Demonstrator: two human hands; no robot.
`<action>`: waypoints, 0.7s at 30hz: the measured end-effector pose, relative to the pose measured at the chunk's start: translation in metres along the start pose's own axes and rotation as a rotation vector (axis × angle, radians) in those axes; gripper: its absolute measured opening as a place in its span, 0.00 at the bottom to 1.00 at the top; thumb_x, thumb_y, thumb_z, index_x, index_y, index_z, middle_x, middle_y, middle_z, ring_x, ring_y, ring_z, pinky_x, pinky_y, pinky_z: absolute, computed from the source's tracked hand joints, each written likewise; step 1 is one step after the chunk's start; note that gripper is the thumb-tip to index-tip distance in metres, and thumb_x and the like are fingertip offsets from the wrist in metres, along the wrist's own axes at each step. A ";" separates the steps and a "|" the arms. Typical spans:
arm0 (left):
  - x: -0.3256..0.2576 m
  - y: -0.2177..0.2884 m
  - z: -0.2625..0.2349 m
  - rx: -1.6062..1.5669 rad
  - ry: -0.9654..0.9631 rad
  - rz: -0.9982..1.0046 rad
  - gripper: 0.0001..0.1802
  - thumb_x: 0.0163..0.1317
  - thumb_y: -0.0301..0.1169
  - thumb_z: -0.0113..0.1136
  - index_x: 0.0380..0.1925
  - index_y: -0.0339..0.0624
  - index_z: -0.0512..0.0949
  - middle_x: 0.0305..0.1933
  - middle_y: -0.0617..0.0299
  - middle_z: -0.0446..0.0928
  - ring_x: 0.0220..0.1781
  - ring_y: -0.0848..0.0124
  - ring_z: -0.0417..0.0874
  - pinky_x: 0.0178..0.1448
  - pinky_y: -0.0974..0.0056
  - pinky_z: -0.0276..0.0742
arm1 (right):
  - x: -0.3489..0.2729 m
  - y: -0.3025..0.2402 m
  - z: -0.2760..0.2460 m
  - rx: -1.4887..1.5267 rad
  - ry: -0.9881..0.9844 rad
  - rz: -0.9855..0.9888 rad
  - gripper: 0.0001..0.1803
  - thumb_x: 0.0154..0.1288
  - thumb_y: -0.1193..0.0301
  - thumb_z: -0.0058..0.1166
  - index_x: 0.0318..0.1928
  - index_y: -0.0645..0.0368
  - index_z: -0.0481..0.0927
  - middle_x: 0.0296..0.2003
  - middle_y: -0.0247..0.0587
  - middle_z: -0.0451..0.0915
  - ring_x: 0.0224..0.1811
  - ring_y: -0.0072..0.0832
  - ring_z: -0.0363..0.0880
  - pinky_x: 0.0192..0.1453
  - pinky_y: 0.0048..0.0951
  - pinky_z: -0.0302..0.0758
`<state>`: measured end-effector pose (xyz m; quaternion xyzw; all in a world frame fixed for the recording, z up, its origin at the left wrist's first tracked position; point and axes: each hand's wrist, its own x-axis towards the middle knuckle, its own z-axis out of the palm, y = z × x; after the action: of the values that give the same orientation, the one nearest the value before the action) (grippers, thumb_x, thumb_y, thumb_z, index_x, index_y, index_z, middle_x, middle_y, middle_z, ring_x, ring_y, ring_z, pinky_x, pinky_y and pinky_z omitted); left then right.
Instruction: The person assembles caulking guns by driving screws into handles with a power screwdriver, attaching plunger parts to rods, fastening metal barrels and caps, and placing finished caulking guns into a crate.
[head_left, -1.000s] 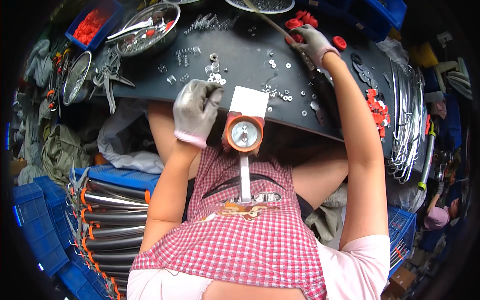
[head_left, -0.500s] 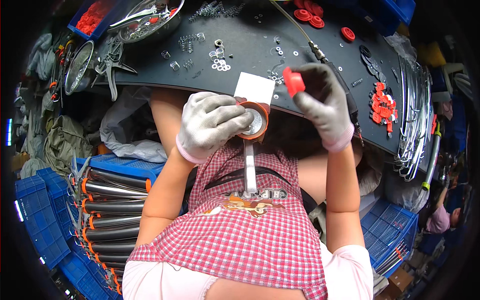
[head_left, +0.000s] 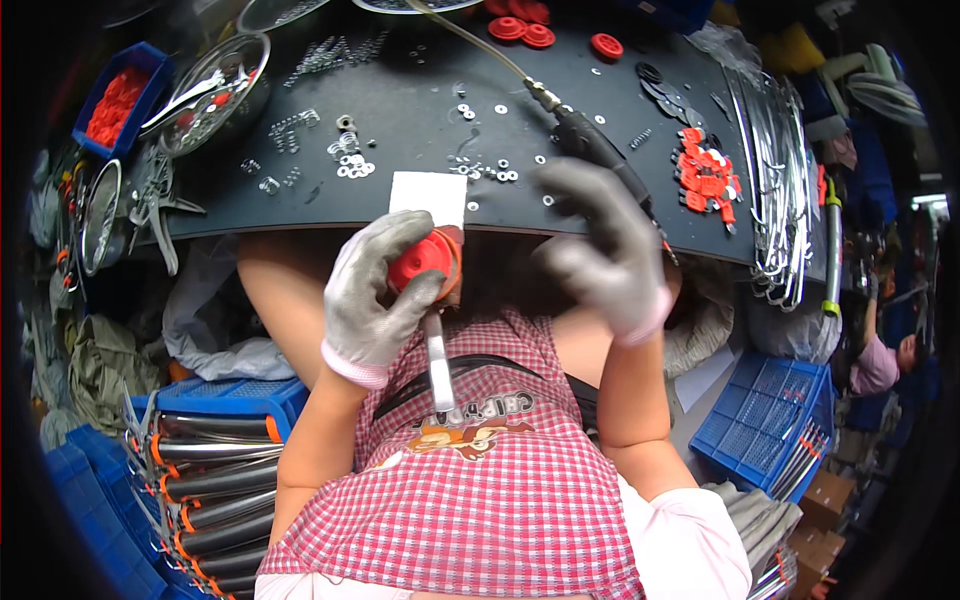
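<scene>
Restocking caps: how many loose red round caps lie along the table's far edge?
3: two red caps side by side, one further right. More may be hidden beyond the picture's top.

The right hand [head_left: 608,250] is motion-blurred, the left hand [head_left: 375,290] covers most of the red round part [head_left: 420,262], and the bench's [head_left: 420,80] washers [head_left: 350,168] are too tiny to make out.

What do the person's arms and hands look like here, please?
Both hands wear grey knit gloves with pink cuffs: the left hand and the right hand. The forearms are bare below short pale pink sleeves.
</scene>
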<state>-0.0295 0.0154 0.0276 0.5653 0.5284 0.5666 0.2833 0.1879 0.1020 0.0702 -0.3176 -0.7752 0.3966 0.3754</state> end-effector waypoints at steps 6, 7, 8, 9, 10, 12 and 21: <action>0.008 0.000 -0.007 0.090 -0.095 -0.024 0.19 0.50 0.33 0.64 0.43 0.37 0.78 0.47 0.54 0.78 0.57 0.57 0.73 0.61 0.57 0.66 | -0.019 -0.010 -0.131 0.779 0.549 -0.712 0.28 0.60 0.59 0.55 0.58 0.60 0.69 0.61 0.45 0.67 0.64 0.36 0.63 0.67 0.39 0.59; 0.012 0.002 -0.005 0.139 -0.126 0.029 0.19 0.52 0.34 0.64 0.43 0.37 0.78 0.47 0.55 0.79 0.58 0.58 0.72 0.62 0.57 0.65 | -0.011 -0.010 -0.118 0.777 0.552 -0.722 0.28 0.60 0.59 0.55 0.58 0.60 0.69 0.61 0.45 0.67 0.64 0.36 0.63 0.67 0.39 0.59; 0.008 -0.003 -0.006 0.182 -0.120 0.040 0.20 0.50 0.35 0.65 0.43 0.37 0.78 0.47 0.55 0.78 0.59 0.59 0.71 0.63 0.58 0.65 | 0.004 0.000 -0.093 0.291 0.458 -0.621 0.22 0.59 0.64 0.55 0.53 0.58 0.73 0.55 0.44 0.71 0.57 0.37 0.68 0.61 0.37 0.64; 0.008 -0.007 -0.004 0.124 -0.110 0.008 0.21 0.50 0.35 0.65 0.43 0.37 0.78 0.47 0.55 0.78 0.58 0.58 0.71 0.62 0.58 0.65 | 0.014 0.002 -0.070 -0.217 0.365 -0.497 0.16 0.58 0.68 0.55 0.47 0.56 0.77 0.49 0.44 0.75 0.51 0.37 0.73 0.55 0.36 0.69; 0.007 -0.009 -0.003 0.074 -0.092 -0.023 0.21 0.49 0.35 0.66 0.43 0.37 0.78 0.47 0.55 0.78 0.58 0.58 0.72 0.62 0.58 0.65 | 0.025 0.005 -0.048 -0.707 0.255 -0.357 0.11 0.56 0.73 0.55 0.42 0.54 0.81 0.43 0.43 0.79 0.44 0.37 0.77 0.48 0.34 0.73; 0.006 -0.017 -0.004 0.103 -0.092 0.050 0.24 0.45 0.36 0.69 0.43 0.38 0.78 0.47 0.55 0.77 0.58 0.57 0.71 0.62 0.58 0.65 | 0.028 0.041 -0.010 -0.761 0.112 -0.251 0.13 0.54 0.73 0.56 0.42 0.54 0.79 0.42 0.42 0.78 0.42 0.38 0.77 0.45 0.33 0.75; 0.021 0.000 -0.023 0.344 -0.071 0.348 0.53 0.31 0.59 0.72 0.56 0.40 0.68 0.60 0.48 0.65 0.65 0.53 0.64 0.65 0.53 0.61 | 0.040 0.080 0.026 -0.971 0.077 0.222 0.04 0.57 0.71 0.54 0.32 0.58 0.76 0.34 0.44 0.74 0.36 0.44 0.77 0.40 0.42 0.74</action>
<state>-0.0551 0.0280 0.0395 0.7072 0.5014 0.4885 0.0993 0.1607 0.1623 0.0049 -0.5507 -0.8175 0.0154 0.1683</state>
